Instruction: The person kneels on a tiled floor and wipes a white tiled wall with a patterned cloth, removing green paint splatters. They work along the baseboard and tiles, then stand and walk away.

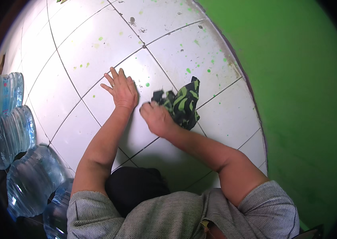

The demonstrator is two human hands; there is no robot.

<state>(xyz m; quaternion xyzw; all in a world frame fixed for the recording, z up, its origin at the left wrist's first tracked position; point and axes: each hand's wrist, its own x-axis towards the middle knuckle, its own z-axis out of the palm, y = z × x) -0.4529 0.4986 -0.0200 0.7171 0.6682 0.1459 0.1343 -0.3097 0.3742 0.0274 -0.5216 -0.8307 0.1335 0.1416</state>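
My left hand [123, 91] rests palm down on the white floor tiles [97, 56], fingers spread, with a ring on one finger. To its right my right hand [156, 118] is closed on a dark cloth with a green camouflage-like pattern [186, 101]. Most of the cloth bunches out beyond the right side of that hand, against the tiles. Small green spots [147, 84] lie between the hands, and more are scattered farther up the floor, along with several dark marks [132, 21].
Several large clear plastic water bottles [34, 179] lie along the left side. A green wall [302, 104] rises at the right, its dirty lower edge [246, 80] meeting the tiles. My dark-clothed knee [137, 188] is below my arms.
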